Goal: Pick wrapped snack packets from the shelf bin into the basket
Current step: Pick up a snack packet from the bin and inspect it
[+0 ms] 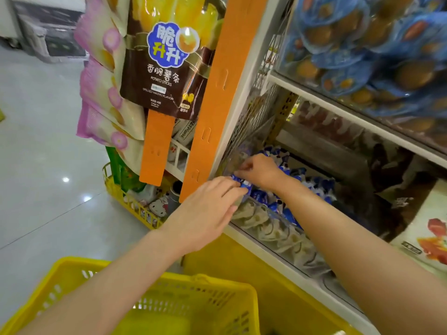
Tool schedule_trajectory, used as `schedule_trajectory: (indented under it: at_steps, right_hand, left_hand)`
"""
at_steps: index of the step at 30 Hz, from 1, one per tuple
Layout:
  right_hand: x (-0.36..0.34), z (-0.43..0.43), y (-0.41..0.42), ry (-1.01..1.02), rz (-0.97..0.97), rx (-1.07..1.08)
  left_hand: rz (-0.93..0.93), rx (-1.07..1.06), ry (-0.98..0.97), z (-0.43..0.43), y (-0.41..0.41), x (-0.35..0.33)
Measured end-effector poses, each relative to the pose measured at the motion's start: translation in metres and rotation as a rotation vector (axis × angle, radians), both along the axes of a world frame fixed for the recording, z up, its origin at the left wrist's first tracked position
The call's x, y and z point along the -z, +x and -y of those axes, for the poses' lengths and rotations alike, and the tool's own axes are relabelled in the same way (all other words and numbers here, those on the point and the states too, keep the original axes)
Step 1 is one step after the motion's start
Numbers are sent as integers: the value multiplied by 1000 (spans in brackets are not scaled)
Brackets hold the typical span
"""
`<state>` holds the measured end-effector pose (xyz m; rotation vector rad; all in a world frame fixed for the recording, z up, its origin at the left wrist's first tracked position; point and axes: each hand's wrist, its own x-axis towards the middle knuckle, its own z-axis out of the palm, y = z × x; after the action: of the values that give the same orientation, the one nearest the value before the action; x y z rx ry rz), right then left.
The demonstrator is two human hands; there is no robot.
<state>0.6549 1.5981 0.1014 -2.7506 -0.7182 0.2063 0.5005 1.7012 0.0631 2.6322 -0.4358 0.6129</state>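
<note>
Pinching blue-white packet (pixel 242 183) over bin (pixel 278 229), right hand (pixel 260 171); left hand (pixel 208 210) straight-fingered beside it (long axis hidden).

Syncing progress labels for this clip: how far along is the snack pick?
Done: nothing visible; the yellow plastic basket shows no packets in its visible part. In hand: the right hand curls on a blue-and-white wrapped snack packet at the left end of the clear-fronted shelf bin; the left hand touches it, grip unclear. Left: lift it, drop it in the basket; more packets fill the bin.
</note>
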Motion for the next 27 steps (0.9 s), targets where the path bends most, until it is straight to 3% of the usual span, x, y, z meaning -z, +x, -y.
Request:
schedule_trajectory:
  at_steps: [6, 11, 13, 17, 21, 24, 27]
  right_hand:
    - [2, 6, -3, 165, 27, -5]
    - [-22, 19, -30, 609, 314, 114]
    - [-36, 26, -50, 801, 332, 176]
    - [-48, 41, -102, 997, 159, 3]
    - [-24, 52, -154, 995, -169, -176]
    - [4, 54, -182, 973, -393, -224]
    - [24, 50, -201, 971, -531, -201]
  left_hand:
    - [-31, 9, 18, -2, -1, -7]
    - [-127, -19, -13, 1, -4, -20]
    - [-121, -50, -114, 3, -12, -23]
    - [-132, -182, -685, 6, -42, -23]
    - [-506, -151, -1337, -1, -82, -19]
    - [-679, -67, -1395, -2, -112, -12]
    - [-631, -175, -1347, 1, -132, -6]
